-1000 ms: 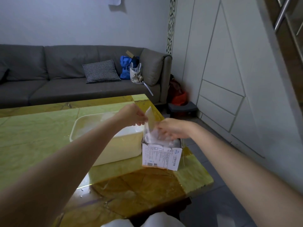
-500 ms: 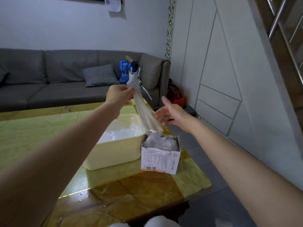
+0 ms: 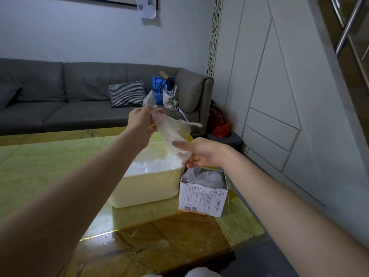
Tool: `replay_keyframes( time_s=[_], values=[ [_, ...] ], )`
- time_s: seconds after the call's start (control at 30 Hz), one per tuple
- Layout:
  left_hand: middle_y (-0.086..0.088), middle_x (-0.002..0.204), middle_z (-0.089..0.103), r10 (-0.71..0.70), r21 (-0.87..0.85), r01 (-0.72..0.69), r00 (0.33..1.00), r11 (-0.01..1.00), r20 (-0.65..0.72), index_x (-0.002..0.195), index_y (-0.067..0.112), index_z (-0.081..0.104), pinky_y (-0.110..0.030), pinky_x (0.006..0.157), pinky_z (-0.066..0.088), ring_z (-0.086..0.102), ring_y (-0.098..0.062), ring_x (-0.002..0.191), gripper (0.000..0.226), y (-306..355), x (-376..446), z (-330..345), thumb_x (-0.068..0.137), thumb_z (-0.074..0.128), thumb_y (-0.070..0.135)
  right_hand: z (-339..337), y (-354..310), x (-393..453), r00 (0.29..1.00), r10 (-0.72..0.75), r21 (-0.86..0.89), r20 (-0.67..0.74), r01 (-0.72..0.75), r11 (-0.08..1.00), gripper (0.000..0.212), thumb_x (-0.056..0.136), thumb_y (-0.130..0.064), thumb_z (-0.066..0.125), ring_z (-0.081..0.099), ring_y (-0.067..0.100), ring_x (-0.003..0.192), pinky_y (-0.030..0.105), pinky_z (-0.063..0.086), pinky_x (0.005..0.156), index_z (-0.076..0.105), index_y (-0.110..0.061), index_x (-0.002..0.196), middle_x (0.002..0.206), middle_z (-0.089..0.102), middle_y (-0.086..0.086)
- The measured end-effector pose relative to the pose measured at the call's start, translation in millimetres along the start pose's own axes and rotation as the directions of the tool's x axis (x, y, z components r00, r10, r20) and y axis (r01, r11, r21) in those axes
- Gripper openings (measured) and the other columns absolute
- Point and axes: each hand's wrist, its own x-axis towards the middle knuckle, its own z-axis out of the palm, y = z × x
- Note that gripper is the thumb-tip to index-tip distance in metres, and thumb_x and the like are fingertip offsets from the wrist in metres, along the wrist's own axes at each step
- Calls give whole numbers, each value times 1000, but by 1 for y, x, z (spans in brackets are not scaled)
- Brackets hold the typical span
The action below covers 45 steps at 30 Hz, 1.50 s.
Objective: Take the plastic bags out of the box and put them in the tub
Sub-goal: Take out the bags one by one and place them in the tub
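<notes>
My left hand [image 3: 140, 121] pinched the top of a clear plastic bag [image 3: 172, 134], fingers curled round it, holding it up above the tub [image 3: 151, 188]. My right hand [image 3: 196, 153] held the bag's lower end between thumb and fingers, just above the box [image 3: 202, 198]. The bag hung stretched between both hands, clear of the box. More bags [image 3: 207, 177] lay crumpled inside the open box, and others [image 3: 153, 163] sat in the cream tub just beside it. The box's white label carried small printed text, too fine to read. Both stood on the green and amber table [image 3: 50, 162], with a grey sofa [image 3: 60, 96] behind.
</notes>
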Motion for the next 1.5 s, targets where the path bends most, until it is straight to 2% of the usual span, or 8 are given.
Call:
replay_keyframes(
  time_s=[0.17,0.27,0.4,0.6,0.8,1.03,1.27,1.5],
  values=[
    [-9,91,62,8,134,-4,999,991,-34,121,3,46,-26,74,54,62,-14,77,27,-4,4,-13,97,45,16,-8,-11,2,965,-105,424,-239,201,883,10,87,-13,66,57,9,47,21,48,49,59,-8,81,55,62,0],
    [-4,80,59,-11,295,46,993,955,-119,111,4,49,-17,52,45,56,-8,62,19,-12,9,-24,97,46,16,-15,-19,1,922,-122,470,-368,298,831,15,89,-9,62,55,10,50,21,47,48,57,-9,76,62,60,5],
    [-9,113,55,66,362,21,971,932,-229,121,4,45,-19,55,41,53,-8,68,31,-10,19,-42,95,50,21,-20,-25,1,843,-238,216,-483,378,900,18,91,-2,56,50,10,53,19,41,47,58,-12,77,71,58,7],
    [-3,111,55,-192,563,-11,934,826,300,142,17,27,-20,56,51,60,-14,76,83,-1,-9,-19,74,68,41,-6,-42,-4,859,-437,-38,-268,443,895,20,89,2,56,52,10,53,21,41,48,61,-15,100,84,61,6],
    [-2,114,57,-351,510,60,793,858,498,134,18,41,-17,57,52,65,-7,65,76,-17,-10,-19,67,70,39,7,-53,-12,852,-497,-194,-162,467,863,37,90,7,46,51,13,51,21,40,41,54,-16,118,105,57,7],
    [2,61,59,-439,466,225,792,856,425,97,11,56,-9,42,43,47,-2,41,20,-5,-12,-34,85,58,27,17,-53,-7,843,-515,25,-153,524,851,31,91,8,42,60,17,46,20,41,38,58,-14,105,102,58,9],
    [4,72,53,-332,565,131,905,815,268,107,13,60,-8,36,34,37,-2,37,23,18,15,-76,84,62,15,27,-59,16,777,-524,-113,-349,520,847,31,93,4,38,57,8,41,16,32,36,63,-9,104,110,59,4],
    [-12,78,55,44,911,117,988,395,-146,122,-3,51,-33,61,52,58,-23,67,36,11,42,-119,88,58,6,34,-14,49,886,-360,-251,-291,292,923,48,94,3,39,62,14,55,17,40,43,42,-13,140,148,35,4]
  ],
)
